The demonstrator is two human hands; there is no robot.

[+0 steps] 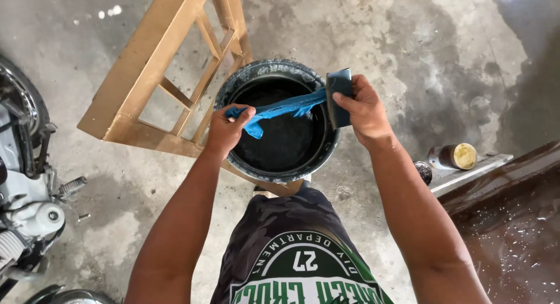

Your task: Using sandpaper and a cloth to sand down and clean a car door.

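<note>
My left hand (227, 129) grips one end of a wet blue cloth (280, 110) and pulls it taut over a round dark bucket (274, 72) filled with dark liquid. My right hand (364, 109) holds a flat dark rectangular block (338, 97) upright at the bucket's right rim, with the cloth's other end pinched against it. Both hands hover above the bucket opening.
A gold-painted wooden frame (151, 65) lies on the concrete floor to the left, under the bucket. Part of a motorcycle (26, 181) stands at the far left. A small tin with a yellow lid (458, 156) lies at the right beside a brown wet panel (513, 222).
</note>
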